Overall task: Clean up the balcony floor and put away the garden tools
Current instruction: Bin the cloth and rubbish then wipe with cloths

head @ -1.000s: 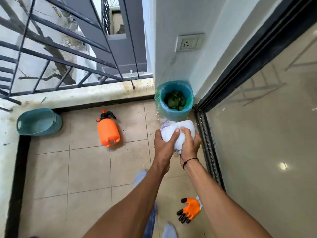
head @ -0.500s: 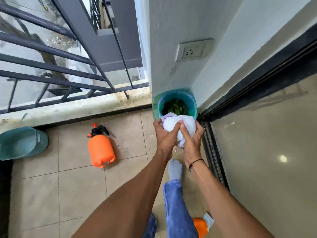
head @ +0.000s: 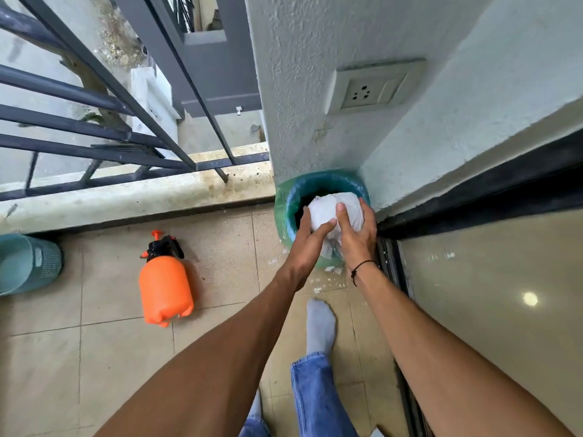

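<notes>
Both hands hold 1 white bundle (head: 331, 212) over the mouth of the green bin (head: 284, 212), which stands in the corner between the wall (head: 299, 89) and the sliding door (head: 473, 310). The left hand (head: 310, 238) has its fingers curled against the near-left side of the bundle. The right hand (head: 358, 234) wraps the right side, with fingers laid over the top. The bundle sits at rim level and is not yet released.

Risks from this position:
1. The bundle looks nearly as wide as the bin opening. If it is released off-centre, it may catch on the rim and roll out onto the floor (head: 94, 342).
2. Downward pressure on 1 side may tip the bin, since only the wall braces it.
3. The bundle's wrapping looks thin and crumpled. A hard squeeze may tear it and spill its contents.
4. White scraps (head: 331, 269) lie on the floor at the base of the bin, just beside the socked foot (head: 320, 326). A step may scatter them.

The orange sprayer (head: 165, 285) lies on the floor well apart from the bin and is not put away. A teal basket (head: 28, 263) lies at the left edge.

Limits of view:
- The contents of the bundle cannot be determined.
- The bin interior is mostly covered by the bundle and hands; its fill level cannot be read.
- The basket is cut off by the frame edge.
- The fingertips behind the bundle are hidden.
</notes>
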